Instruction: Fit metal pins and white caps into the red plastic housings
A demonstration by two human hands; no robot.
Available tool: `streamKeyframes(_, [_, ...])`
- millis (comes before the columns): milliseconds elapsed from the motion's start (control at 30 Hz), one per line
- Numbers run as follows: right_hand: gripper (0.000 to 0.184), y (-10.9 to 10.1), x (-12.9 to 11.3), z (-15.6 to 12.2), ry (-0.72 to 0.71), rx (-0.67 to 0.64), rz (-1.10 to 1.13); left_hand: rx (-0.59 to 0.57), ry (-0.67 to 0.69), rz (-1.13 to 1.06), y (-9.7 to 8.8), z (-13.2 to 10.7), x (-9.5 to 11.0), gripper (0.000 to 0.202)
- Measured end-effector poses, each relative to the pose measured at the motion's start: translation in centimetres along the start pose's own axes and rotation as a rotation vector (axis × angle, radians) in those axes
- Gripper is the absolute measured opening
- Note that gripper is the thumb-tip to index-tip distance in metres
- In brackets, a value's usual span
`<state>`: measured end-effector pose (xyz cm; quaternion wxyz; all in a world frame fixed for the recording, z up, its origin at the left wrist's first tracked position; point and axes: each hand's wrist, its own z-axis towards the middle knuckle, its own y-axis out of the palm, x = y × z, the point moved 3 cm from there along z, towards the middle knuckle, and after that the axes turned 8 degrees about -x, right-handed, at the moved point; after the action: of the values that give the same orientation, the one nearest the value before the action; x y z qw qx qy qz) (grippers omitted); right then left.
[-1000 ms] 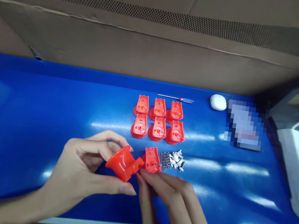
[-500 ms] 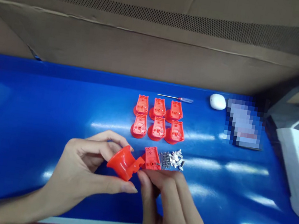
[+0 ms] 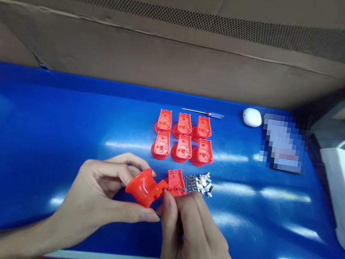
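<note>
My left hand [image 3: 101, 194] is closed round a bright red plastic housing [image 3: 142, 187] with a flared, funnel-like end, tilted on its side. The flared rim faces left, and a narrower notched part points right. The thumb and index fingertip of my right hand [image 3: 189, 231] are pinched together at that notched end; whatever lies between them is hidden. Just beyond the fingers lies another red housing [image 3: 176, 182], open side up. Beside it are a cluster of dark small pins [image 3: 191, 183] and a pile of small silvery-white pieces [image 3: 205, 183].
Several red housings [image 3: 181, 149] sit in two rows on the blue table [image 3: 63, 122]. Behind them lies a screwdriver [image 3: 205, 113]. Farther right are a white rounded case [image 3: 252, 117], a blurred-out flat object [image 3: 282, 144] and a white power strip [image 3: 344, 194]. A cardboard wall [image 3: 156, 62] rises at the back.
My right hand has shifted slightly left and turned, its pinched fingertips now higher against the notched end of the held housing. My left hand has moved very slightly right.
</note>
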<state>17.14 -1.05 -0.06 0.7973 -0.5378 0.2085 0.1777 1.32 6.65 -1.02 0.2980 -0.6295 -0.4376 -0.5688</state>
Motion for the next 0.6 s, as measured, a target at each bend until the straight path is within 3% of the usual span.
streamKeyframes(400, [0.041,-0.19,0.49,0.46,-0.082,0.006,-0.055,-0.008,-0.010,-0.015,0.03,0.08,-0.05,0.025])
streamKeyframes(600, [0.047,-0.17,0.53,0.33,-0.058,-0.035,-0.065,-0.022,-0.040,-0.074,0.07,0.00,-0.42,0.024])
